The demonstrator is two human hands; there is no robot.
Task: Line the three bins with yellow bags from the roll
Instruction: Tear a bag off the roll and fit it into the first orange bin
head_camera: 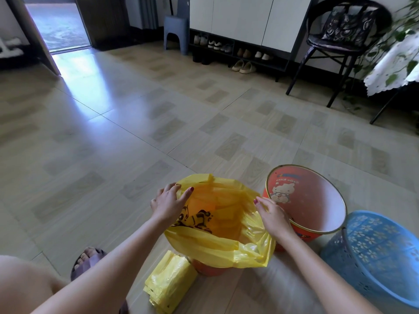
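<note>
Bare forearms outstretched, left hand (169, 203) and right hand (273, 215) each grip pinching yellow bag (217, 248) over bin (208, 269) rim

Bagged bin (210, 269) nearest; bag roll (169, 284) on floor at its left; two bins (317, 200) (374, 252) right.

I'm crouched in a home entryway: pale wood-pattern floor tiles (158, 105), a white cabinet with an open shoe shelf (235, 48), a black round-backed chair (340, 35), an open doorway (59, 23).
</note>
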